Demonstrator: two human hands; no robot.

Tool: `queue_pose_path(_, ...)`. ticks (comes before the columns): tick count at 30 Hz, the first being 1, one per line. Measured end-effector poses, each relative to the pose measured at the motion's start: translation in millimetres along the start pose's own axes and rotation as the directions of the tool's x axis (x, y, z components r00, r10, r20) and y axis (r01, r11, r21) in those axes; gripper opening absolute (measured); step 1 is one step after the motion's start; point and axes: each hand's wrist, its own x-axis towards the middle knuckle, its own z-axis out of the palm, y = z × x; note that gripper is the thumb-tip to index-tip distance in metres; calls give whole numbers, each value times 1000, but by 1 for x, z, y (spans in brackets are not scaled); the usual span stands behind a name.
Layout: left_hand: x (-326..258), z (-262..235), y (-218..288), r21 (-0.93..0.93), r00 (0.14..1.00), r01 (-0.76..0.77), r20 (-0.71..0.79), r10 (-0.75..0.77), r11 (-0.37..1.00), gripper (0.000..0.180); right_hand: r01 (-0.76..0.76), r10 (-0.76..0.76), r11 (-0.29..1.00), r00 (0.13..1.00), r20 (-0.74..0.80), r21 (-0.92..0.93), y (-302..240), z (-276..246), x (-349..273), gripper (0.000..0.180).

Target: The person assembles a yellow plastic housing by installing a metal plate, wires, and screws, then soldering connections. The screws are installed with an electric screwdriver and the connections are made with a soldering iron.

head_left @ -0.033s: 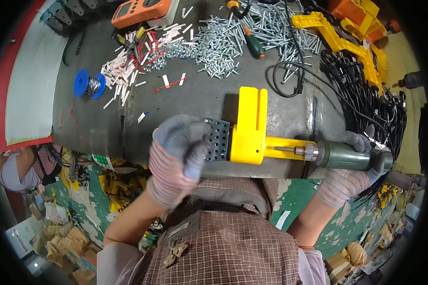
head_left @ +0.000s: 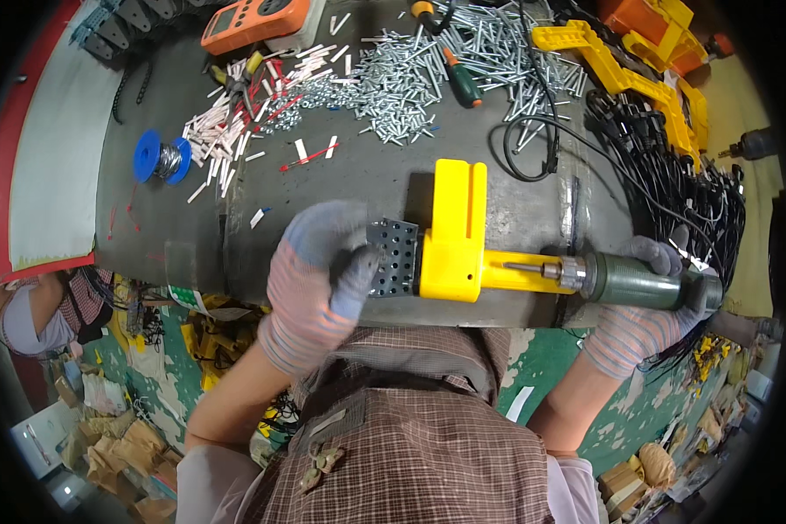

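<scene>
Directions taken from the yellow part.

- Yellow part [head_left: 454, 231], plastic, one: on the grey table [head_left: 323, 192] near its close edge, block upright in view, arm running toward 3 o'clock.
- Holed plate [head_left: 395, 253], dark, one: at 9 o'clock, just beside the block.
- Left hand [head_left: 319, 271], gloved: between 8 and 9 o'clock, fingers curled at the plate's outer edge; cannot tell whether they grip it.
- Right hand [head_left: 646, 301], gloved: between 3 and 4 o'clock, fingers wrapped around the power screwdriver [head_left: 633, 281], green, its bit pointing to 9 o'clock over the yellow arm; contact cannot be told.
- Hand screwdriver [head_left: 465, 85], green handle: 12 o'clock.
- Screws [head_left: 393, 96], loose heap: 11 o'clock.
- Wire spool [head_left: 148, 155], blue: between 9 and 10 o'clock.
- Cables [head_left: 664, 166], black bundle: between 2 and 3 o'clock.
</scene>
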Motion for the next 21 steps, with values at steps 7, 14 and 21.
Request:
queue_pose_path(7, 62, -9, 2, -282, 757, 389, 640, -130, 877, 85, 41, -56, 992, 991, -125, -116, 32, 14, 3, 60)
queue_pose_path(14, 73, -3, 1, -295, 728, 375, 681, -82, 879, 88, 34, -61, 986, 985, -163, -162, 34, 13, 7, 56)
queue_pose_path(21, 78, -7, 1, -346, 711, 440, 698, -85, 829, 93, -22, 10, 998, 982, -186, -64, 39, 8, 9, 45)
